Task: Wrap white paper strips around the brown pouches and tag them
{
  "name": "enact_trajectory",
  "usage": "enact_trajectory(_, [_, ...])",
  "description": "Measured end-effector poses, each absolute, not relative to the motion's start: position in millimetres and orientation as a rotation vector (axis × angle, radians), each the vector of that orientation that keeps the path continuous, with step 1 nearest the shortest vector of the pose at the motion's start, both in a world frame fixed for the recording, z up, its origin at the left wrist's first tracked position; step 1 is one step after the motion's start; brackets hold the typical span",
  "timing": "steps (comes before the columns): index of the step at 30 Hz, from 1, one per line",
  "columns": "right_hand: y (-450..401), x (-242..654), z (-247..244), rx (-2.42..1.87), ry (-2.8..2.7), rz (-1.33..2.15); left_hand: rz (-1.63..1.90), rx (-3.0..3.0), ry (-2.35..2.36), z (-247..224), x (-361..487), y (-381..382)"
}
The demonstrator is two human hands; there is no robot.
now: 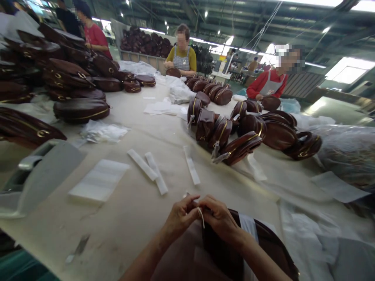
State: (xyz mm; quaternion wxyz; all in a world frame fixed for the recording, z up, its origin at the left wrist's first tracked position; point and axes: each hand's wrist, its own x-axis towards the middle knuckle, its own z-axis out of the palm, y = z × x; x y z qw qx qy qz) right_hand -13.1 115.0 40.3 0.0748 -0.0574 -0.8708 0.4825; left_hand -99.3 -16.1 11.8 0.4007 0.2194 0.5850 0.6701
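My left hand (182, 214) and my right hand (220, 219) meet at the near edge of the table, thumbs and fingers pinched close together. Between them is a thin white string (201, 217), its loose end hanging down from the pinched fingers. Under my right hand and forearm lies a dark brown leather bag (271, 244), glossy and rounded. A white strip (248, 225) crosses over this bag. What the fingertips hold beyond the string is hidden.
White paper strips (156, 173) and a stack of white sheets (99, 180) lie ahead. A grey tape dispenser (49, 175) stands left. Brown bags (82, 109) are piled at left; more bags (222, 132) stand ahead right. Clear plastic (348, 152) is at right. People work across the table.
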Motion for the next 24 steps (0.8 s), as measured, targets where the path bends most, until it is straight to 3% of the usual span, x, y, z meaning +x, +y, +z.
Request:
enact_trajectory(13, [112,-15,41,-0.294,-2.468,1.809,1.669,0.630,1.281,12,-106,-29])
enact_trajectory(24, [140,4,51,-0.035,-2.709,1.668,1.760,0.728,1.466,-6,-101,-29])
